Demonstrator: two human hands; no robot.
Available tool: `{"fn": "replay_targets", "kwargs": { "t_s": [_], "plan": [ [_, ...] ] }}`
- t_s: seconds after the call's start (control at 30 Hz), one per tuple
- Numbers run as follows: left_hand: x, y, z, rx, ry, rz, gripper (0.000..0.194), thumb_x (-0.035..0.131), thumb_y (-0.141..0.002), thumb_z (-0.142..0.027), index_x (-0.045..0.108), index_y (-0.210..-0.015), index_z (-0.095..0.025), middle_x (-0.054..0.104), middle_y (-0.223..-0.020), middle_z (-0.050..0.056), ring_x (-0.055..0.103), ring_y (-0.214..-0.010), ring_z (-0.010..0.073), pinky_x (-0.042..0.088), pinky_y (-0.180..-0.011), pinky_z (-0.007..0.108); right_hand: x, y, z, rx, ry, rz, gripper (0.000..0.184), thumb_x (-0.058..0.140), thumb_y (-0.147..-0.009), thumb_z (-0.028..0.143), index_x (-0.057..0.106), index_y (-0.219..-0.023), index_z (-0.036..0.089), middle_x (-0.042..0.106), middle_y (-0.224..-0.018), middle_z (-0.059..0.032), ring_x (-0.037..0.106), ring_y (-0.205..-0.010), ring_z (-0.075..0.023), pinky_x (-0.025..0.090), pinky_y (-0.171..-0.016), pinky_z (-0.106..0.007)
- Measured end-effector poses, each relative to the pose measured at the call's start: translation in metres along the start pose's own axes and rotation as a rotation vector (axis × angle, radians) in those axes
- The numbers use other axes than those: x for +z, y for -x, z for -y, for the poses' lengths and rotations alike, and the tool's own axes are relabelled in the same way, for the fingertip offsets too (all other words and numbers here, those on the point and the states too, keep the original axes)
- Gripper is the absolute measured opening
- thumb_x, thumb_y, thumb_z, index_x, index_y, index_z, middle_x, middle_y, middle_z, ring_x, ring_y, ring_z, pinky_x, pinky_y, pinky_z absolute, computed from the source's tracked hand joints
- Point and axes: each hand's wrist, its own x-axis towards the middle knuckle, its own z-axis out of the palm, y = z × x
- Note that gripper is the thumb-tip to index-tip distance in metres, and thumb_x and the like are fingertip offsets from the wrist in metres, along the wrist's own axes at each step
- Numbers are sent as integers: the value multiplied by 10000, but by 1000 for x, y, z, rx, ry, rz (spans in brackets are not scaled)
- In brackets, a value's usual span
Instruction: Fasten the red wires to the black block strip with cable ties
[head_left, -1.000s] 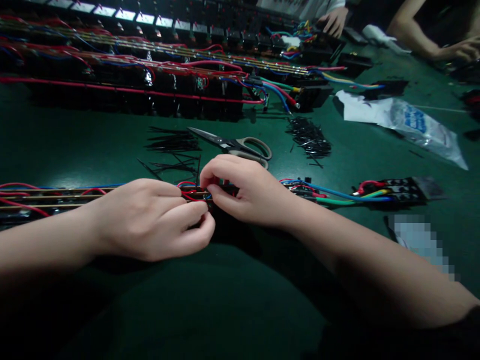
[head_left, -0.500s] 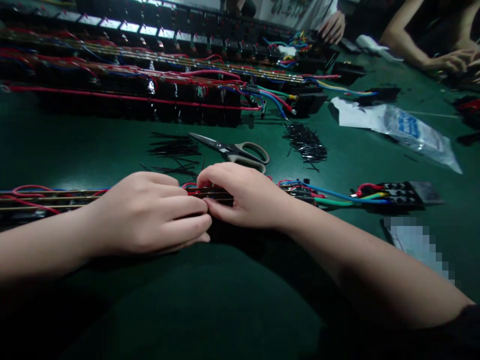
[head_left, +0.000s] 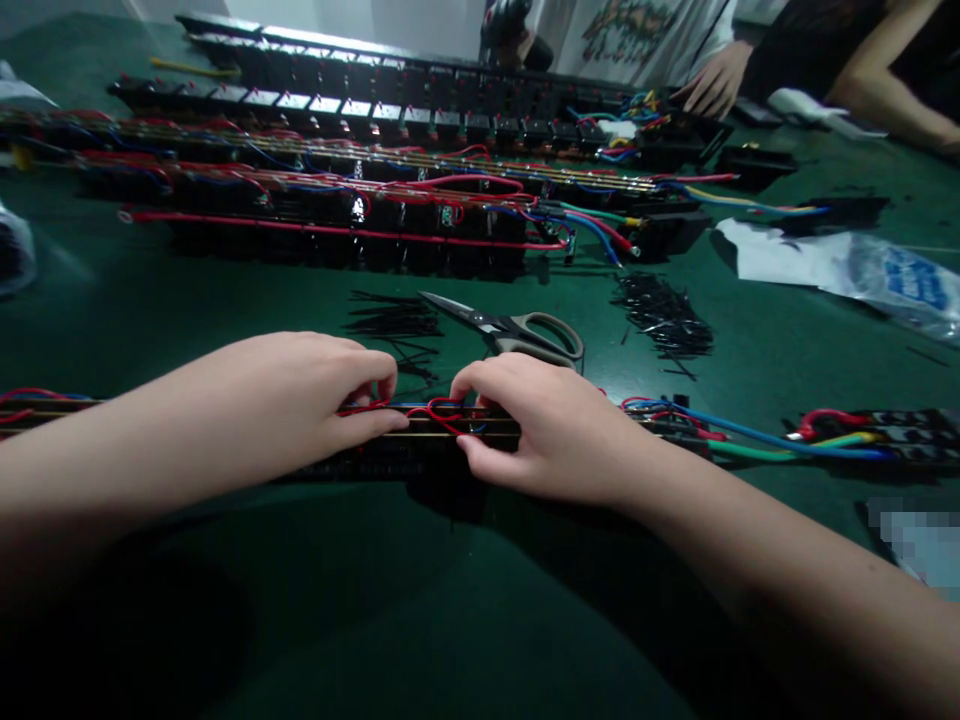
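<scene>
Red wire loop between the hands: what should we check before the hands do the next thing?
1. Left hand pinching the red wire: ok, fingertips are on it.
2. Right hand steadying the wired strip: ok, it rests on top.
3. Red wire free of knots: cannot tell, it curls into a loop.
4. Scissors within reach: ok, lying just behind the right hand.
5. Black cable ties nearby: ok, a pile beside the scissors.
6. A tie already in either grip: cannot tell, fingers hide it.

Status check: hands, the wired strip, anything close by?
Left hand and right hand both pinching red wire loop on long black wired strip. Grey-handled scissors just behind, untouched.
</scene>
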Motion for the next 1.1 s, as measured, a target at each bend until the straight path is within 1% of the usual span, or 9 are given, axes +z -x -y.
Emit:
{"fn": "replay_targets", "kwargs": {
  "t_s": [0.1, 0.23, 0.4, 0.53, 0.63, 0.8, 0.93, 1.0, 1.1],
  "plan": [
    [-4, -11, 1, -106, 11, 166, 357, 531, -933, -533, 741, -814, -270, 691, -625, -14, 554, -464, 155, 350, -447, 272, -2, 1, 4, 12, 69, 13, 206, 623, -830, 310, 656, -979, 171, 692, -876, -68, 593, -771, -210, 377, -651, -306],
    [-2, -26, 9, -217, -45, 61, 323, 521, -881, -453, 757, -917, -235, 758, -819, 24, 640, -672, 179, 445, -621, 293, -2, 0, 3, 31, 70, 15, 221, 607, -875, 383, 637, -942, 174, 655, -844, -56, 565, -745, -196, 339, -638, -294],
    [8, -33, 14, -259, 3, 132, 359, 541, -821, -493, 767, -928, -236, 762, -885, 21, 660, -782, 198, 463, -727, 321, -1, -2, 0, 67, -10, 12, 243, 567, -950, 418, 626, -909, 186, 642, -832, -40, 548, -742, -182, 308, -640, -288],
    [6, -33, 8, -300, 61, 234, 378, 563, -777, -509, 775, -956, -253, 754, -865, 12, 634, -722, 191, 449, -671, 312, -1, -4, -1, 68, -60, 14, 217, 559, -962, 383, 627, -898, 187, 632, -808, -29, 535, -720, -170, 295, -642, -292],
    [5, -34, 7, -335, 61, 286, 346, 599, -761, -467, 774, -971, -255, 739, -820, 2, 611, -677, 180, 433, -643, 303, -1, -4, -2, 98, -130, 3, 232, 507, -986, 378, 631, -924, 191, 650, -823, -29, 554, -728, -173, 306, -650, -298],
    [8, -35, 10, -302, -3, 250, 285, 581, -806, -377, 770, -974, -245, 760, -872, 5, 648, -734, 182, 451, -701, 305, 0, -3, -5, 229, -293, -138, 268, 378, -1032, 373, 580, -1074, 202, 657, -782, -4, 603, -711, -181, 364, -655, -303],
    [11, -35, 12, -249, -55, 208, 276, 560, -844, -365, 774, -965, -241, 773, -910, 13, 669, -782, 190, 465, -741, 314, 1, -4, -8, 321, -406, -250, 255, 347, -1038, 378, 542, -1070, 217, 611, -650, 37, 592, -623, -177, 376, -605, -297],
    [11, -34, 13, -236, -67, 205, 270, 558, -850, -365, 774, -955, -242, 774, -927, 17, 673, -800, 196, 475, -757, 320, 2, -4, -8, 334, -429, -276, 237, 358, -1032, 374, 534, -1080, 222, 609, -640, 43, 595, -626, -179, 384, -601, -295],
    [12, -34, 15, -175, -103, 202, 276, 529, -872, -372, 763, -933, -239, 763, -969, 31, 678, -867, 217, 488, -809, 341, 1, -5, -7, 343, -404, -253, 240, 371, -1016, 349, 546, -1111, 214, 606, -647, 45, 593, -615, -175, 380, -592, -298]
  ]
}}
